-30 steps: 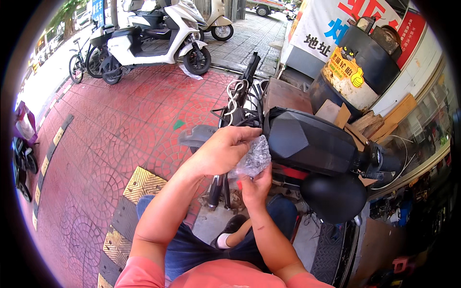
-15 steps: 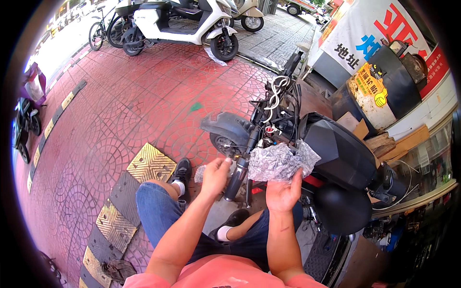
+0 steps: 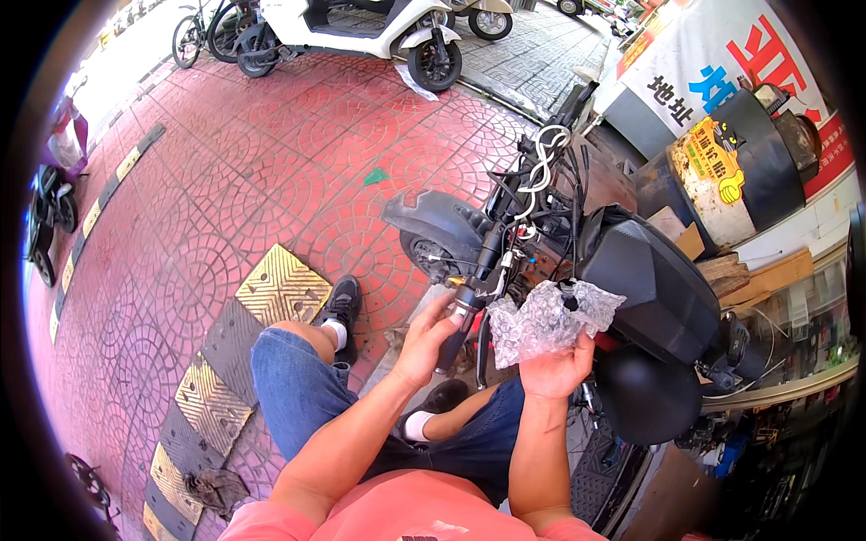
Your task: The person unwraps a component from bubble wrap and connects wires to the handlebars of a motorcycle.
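My right hand (image 3: 552, 371) holds a crumpled bundle of clear bubble wrap (image 3: 532, 326) from below, thumb up along its near side. A small dark part (image 3: 570, 301) shows at the top of the bundle, too covered to name. My left hand (image 3: 428, 346) has its fingers stretched out and apart beside the black handlebar grip (image 3: 455, 337) of a partly dismantled electric scooter. Whether the fingertips touch the grip is hard to make out. Loose cables and a white twisted cord (image 3: 541, 171) hang over the scooter's bared front.
The scooter's black body (image 3: 645, 275) and round seat (image 3: 648, 395) stand at my right, its wheel (image 3: 433, 255) ahead. Yellow-and-black ramp blocks (image 3: 215, 397) run along my left. A metal drum (image 3: 735, 176) and wood boards (image 3: 767, 278) stand far right; a white scooter (image 3: 347, 41) is parked beyond.
My left hand has moved right to the grip, and the bubble-wrap strip beside it is gone from there. My right hand has shifted right with the bundle, and a dark part now shows in it.
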A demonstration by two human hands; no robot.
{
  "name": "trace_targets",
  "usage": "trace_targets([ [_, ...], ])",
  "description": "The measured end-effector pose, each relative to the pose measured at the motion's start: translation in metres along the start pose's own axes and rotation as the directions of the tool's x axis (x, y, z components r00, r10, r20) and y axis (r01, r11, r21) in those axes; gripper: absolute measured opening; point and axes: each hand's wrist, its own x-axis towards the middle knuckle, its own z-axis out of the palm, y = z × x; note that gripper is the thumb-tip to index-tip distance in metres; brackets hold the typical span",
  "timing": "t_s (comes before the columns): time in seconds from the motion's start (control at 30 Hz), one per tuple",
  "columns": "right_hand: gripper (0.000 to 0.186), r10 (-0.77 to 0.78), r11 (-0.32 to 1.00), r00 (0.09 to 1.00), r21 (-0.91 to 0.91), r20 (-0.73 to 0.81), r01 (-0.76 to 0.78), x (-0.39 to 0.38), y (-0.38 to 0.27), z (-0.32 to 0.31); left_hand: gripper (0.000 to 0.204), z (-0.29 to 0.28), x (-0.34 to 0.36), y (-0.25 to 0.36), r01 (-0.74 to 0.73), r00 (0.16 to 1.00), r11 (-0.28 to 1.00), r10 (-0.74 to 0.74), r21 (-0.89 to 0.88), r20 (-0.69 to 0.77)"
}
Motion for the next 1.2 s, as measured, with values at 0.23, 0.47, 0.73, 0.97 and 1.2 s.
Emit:
trace_targets([
  [0.23,0.058,0.016,1.0,0.999,-0.008,-0.035,-0.016,-0.002,-0.004,-0.005,0.059,0.003,0.003,0.003,-0.157,0.987,0.979,0.15,0.132,0.066],
  [0.47,0.057,0.027,1.0,1.0,-0.001,0.004,-0.027,-0.004,-0.003,-0.012,0.039,0.0,0.003,0.014,-0.089,0.995,0.96,0.071,0.267,0.074],
  [0.73,0.055,0.012,1.0,1.0,0.013,-0.012,-0.012,-0.008,-0.002,-0.009,0.028,0.006,0.0,0.022,-0.081,0.997,0.909,0.067,0.408,0.049],
  [0.97,0.053,0.033,0.997,0.999,0.076,-0.032,-0.03,-0.01,-0.002,-0.013,0.032,0.001,0.005,0.011,-0.155,0.988,0.906,0.145,0.394,0.055],
  [1.2,0.054,0.008,1.0,1.0,0.028,-0.027,-0.007,-0.01,-0.004,-0.015,0.032,0.0,0.005,0.012,-0.127,0.992,0.898,0.114,0.421,0.057],
])
